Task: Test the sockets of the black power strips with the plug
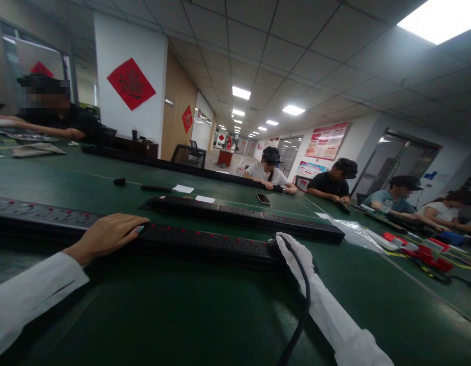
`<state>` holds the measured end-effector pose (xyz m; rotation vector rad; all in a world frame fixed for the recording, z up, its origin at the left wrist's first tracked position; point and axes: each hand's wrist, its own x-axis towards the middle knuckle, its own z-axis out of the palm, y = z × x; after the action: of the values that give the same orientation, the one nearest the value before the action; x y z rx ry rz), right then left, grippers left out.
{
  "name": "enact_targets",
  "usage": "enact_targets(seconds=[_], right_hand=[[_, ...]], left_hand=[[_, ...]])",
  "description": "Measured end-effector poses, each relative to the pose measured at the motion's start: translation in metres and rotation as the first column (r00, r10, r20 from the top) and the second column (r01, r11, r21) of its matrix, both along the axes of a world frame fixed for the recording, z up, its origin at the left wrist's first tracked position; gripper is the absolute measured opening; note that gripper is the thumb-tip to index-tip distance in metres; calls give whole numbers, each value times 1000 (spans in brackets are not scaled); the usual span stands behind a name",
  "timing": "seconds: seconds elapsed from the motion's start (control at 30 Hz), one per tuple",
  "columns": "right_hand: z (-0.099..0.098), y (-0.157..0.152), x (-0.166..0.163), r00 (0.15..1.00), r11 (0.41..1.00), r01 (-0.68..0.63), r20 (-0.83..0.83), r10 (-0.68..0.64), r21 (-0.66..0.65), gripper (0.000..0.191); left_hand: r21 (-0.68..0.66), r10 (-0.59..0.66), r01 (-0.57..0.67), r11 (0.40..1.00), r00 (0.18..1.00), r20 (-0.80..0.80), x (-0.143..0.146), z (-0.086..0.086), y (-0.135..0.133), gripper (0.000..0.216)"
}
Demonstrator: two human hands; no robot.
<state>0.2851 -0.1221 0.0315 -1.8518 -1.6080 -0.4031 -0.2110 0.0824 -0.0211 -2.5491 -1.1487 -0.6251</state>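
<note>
A long black power strip (205, 240) with a row of sockets and small red parts lies across the green table in front of me. My left hand (108, 235), bare below a white sleeve, is laid over its middle, with the fingers along the top and the thumb at the near side. At the strip's right end, my right hand (294, 254) in a white glove is closed around the end of a black cable (307, 300). That cable bends over the glove and runs down toward me. The fingertips hide where the cable meets the strip.
Behind lies a second black power strip (251, 216), with a phone (263, 199) and paper slips (183, 188) beyond. Clear plastic film (355, 234) and red-and-white items (422, 252) are at right. Several people sit around the table; one person (271, 173) leans on a long black bar (205, 175).
</note>
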Motion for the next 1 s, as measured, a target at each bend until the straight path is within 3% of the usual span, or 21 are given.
enact_targets(seconds=[0.43, 0.77, 1.0], right_hand=[[0, -3, -11, 999, 999, 12, -37, -10, 54, 30], [14, -8, -11, 983, 982, -184, 3, 184, 49, 40], [18, -11, -17, 961, 973, -230, 155, 229, -12, 39]], left_hand=[[-3, 14, -14, 1000, 1000, -27, 2, 2, -2, 46], [-5, 19, -18, 1000, 1000, 4, 3, 4, -6, 45], [15, 53, -52, 999, 998, -27, 5, 3, -4, 45]])
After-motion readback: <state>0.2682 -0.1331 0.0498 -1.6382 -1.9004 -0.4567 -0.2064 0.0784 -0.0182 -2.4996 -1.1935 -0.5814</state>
